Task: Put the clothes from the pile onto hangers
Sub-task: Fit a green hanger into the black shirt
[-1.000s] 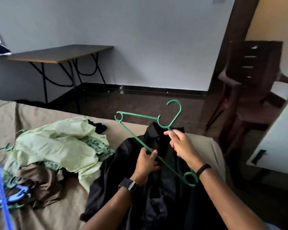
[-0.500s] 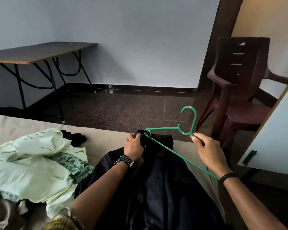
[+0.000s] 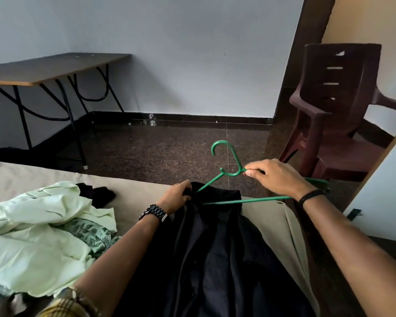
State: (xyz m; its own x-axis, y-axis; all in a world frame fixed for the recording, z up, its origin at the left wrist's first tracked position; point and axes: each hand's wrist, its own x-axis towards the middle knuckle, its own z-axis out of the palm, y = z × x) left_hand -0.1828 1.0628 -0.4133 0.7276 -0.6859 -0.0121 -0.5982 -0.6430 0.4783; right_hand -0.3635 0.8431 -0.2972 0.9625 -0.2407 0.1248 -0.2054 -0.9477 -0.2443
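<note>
A black shirt point(image 3: 215, 252) lies spread on the bed in front of me, collar toward the far edge. My left hand point(image 3: 176, 197) grips the shirt's collar at its left side. My right hand point(image 3: 272, 177) pinches a green plastic hanger point(image 3: 229, 170) just below its hook. The hanger's left end is tucked under the collar next to my left hand; its right end sticks out past my right wrist. A pile of clothes point(image 3: 39, 234), pale green on top with a leaf-print piece, sits on the left of the bed.
The bed point(image 3: 274, 223) has a beige sheet and ends just beyond the shirt. A dark brown plastic chair point(image 3: 336, 106) stands on the floor at right. A wooden table point(image 3: 53, 67) with black legs is at back left. A white panel point(image 3: 384, 197) is at far right.
My left hand moved from the hanger's bar up to the shirt collar. My right hand swung the hanger flatter and pushed its left end into the collar. The view shifted right.
</note>
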